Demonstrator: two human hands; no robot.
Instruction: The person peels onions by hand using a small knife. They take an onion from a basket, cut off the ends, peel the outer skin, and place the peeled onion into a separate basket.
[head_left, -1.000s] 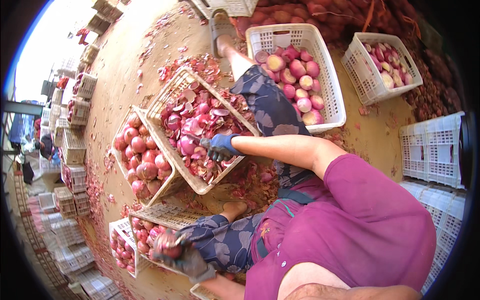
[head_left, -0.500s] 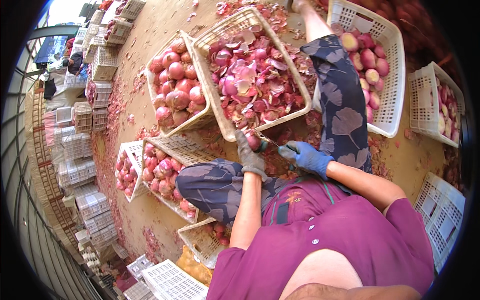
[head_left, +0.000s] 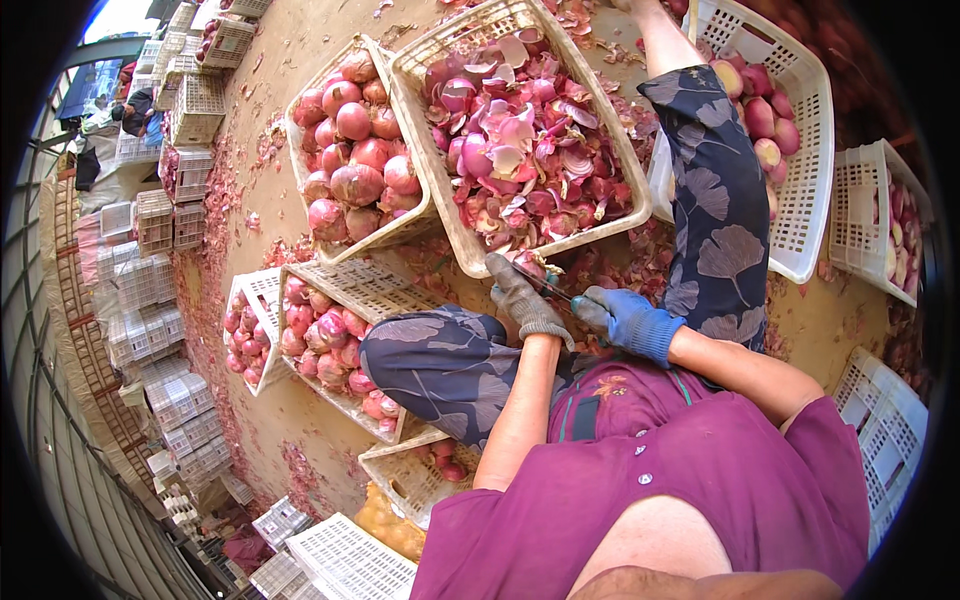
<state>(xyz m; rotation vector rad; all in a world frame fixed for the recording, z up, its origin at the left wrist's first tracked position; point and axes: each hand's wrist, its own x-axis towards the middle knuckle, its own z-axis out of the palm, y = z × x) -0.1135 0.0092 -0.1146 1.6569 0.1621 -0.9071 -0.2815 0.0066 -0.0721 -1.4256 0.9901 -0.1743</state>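
Observation:
My left hand (head_left: 522,301), in a grey glove, is closed around a red onion (head_left: 530,264) just off the near edge of a crate (head_left: 560,247) heaped with onion skins. My right hand (head_left: 630,322) wears a blue glove and grips a small knife (head_left: 556,292). Its thin blade points left toward the onion; whether it touches the onion I cannot tell. The fingers of the left glove partly cover the onion. Both hands are in front of my lap, between my bent knees.
Whole red onions fill a crate (head_left: 385,238) on the left and another (head_left: 375,290) beside my left knee. Trimmed onions lie in a white crate (head_left: 806,215) beyond my right leg. Stacked crates (head_left: 150,270) line the far left. Loose skins litter the floor (head_left: 250,90).
The view has shifted a little, moving the crates in the picture. My left hand has tilted the onion, which sits slightly higher beside the skin crate; the knife is still in my right hand.

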